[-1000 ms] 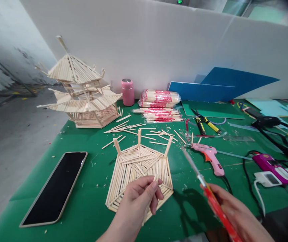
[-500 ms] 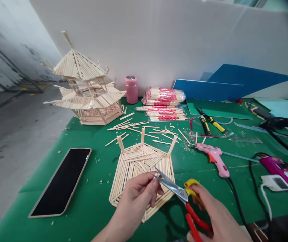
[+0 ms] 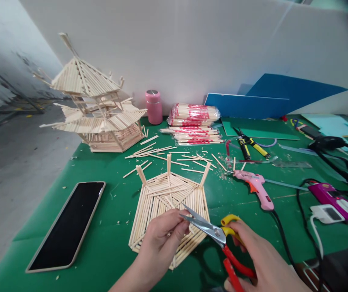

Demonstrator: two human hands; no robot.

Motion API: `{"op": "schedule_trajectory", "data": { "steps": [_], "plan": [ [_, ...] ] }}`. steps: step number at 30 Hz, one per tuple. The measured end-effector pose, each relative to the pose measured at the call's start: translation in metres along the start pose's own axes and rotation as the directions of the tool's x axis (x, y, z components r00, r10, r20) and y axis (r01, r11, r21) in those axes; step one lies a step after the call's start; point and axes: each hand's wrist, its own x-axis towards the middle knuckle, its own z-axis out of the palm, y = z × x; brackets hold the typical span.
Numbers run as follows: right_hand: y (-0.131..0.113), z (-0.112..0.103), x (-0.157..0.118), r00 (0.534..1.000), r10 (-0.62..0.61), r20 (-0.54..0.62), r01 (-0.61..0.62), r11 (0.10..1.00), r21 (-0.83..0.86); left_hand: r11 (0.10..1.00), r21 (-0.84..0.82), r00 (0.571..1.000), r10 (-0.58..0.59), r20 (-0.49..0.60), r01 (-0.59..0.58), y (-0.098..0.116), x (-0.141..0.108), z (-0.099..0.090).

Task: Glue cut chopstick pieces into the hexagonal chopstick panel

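My right hand (image 3: 262,259) grips scissors (image 3: 218,234) with one yellow and one red handle, their blades parted and the tips at the fingers of my left hand (image 3: 162,239). Those left fingers are pinched together, and whatever lies between them is too small to make out. Under my hands rests a flat wooden stick panel (image 3: 152,207) with angled sides, and short stick posts (image 3: 169,164) stand upright on its far corners. Loose sticks (image 3: 145,151) are scattered just beyond it.
A stick pagoda (image 3: 85,81) stands at the back left, with a phone (image 3: 67,227) nearer. Behind are a pink flask (image 3: 153,107) and bagged sticks (image 3: 194,114). To the right lie pliers (image 3: 243,148), a pink glue gun (image 3: 254,186), cables and a purple power strip (image 3: 329,198).
The whole view has shifted slightly, so the table items sit a little further left. My left fingers have drawn closer together at the scissor tips, and the blades stay parted.
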Motion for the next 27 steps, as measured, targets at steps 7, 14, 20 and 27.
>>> {"op": "schedule_trajectory", "data": {
  "steps": [7,14,20,27],
  "plan": [
    [-0.004,0.001,-0.001,0.997,0.056,0.058,-0.059,0.998,0.038,0.992,0.052,0.992,0.116,0.042,-0.118,0.0,0.004,-0.003],
    [-0.015,-0.007,-0.001,0.997,0.03,0.074,-0.035,0.997,0.071,0.979,0.113,0.983,0.159,0.09,-0.169,0.005,0.004,-0.004],
    [-0.023,-0.012,0.003,0.994,0.041,0.098,-0.046,0.998,0.05,0.984,0.1,0.988,0.138,0.073,-0.145,0.004,0.002,-0.003],
    [-0.017,0.0,-0.001,0.992,0.104,0.076,-0.11,0.99,0.082,0.997,0.036,0.996,0.064,0.064,-0.066,0.0,-0.001,-0.004]
  ]
}}
